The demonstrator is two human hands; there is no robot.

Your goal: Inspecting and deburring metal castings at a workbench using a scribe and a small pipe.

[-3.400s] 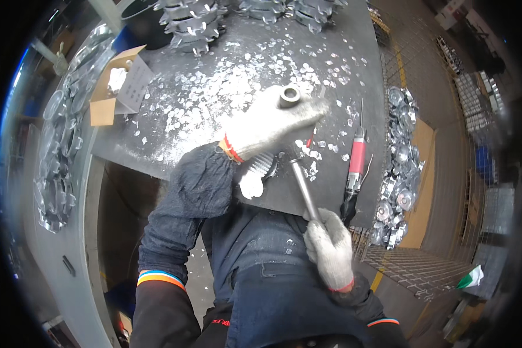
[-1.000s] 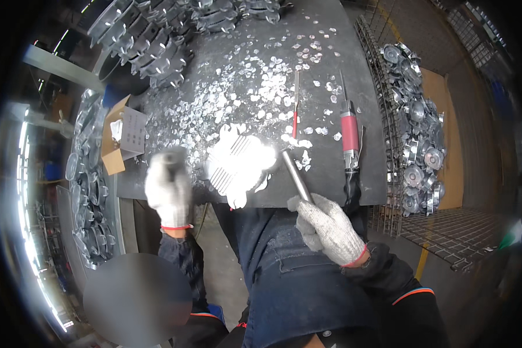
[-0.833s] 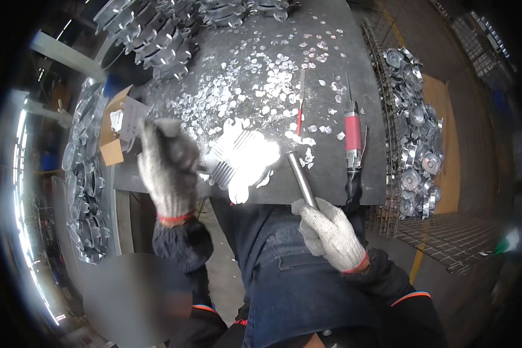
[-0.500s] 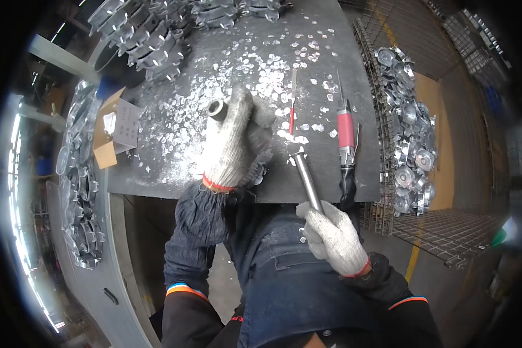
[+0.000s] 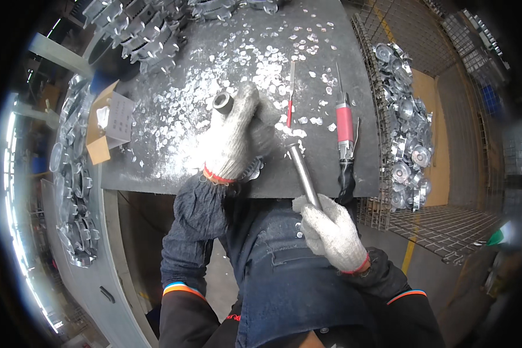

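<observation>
Head view: left hand [image 5: 238, 136] clamps the toothed casting [image 5: 250, 169] at the desk [image 5: 174, 168] edge, right hand [image 5: 330, 232] fisted on the steel rod [image 5: 303, 174] slanting up-left toward it.

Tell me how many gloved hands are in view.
2. The left hand rests on a metal part on the table; the right hand grips a steel rod below the table's edge.
</observation>
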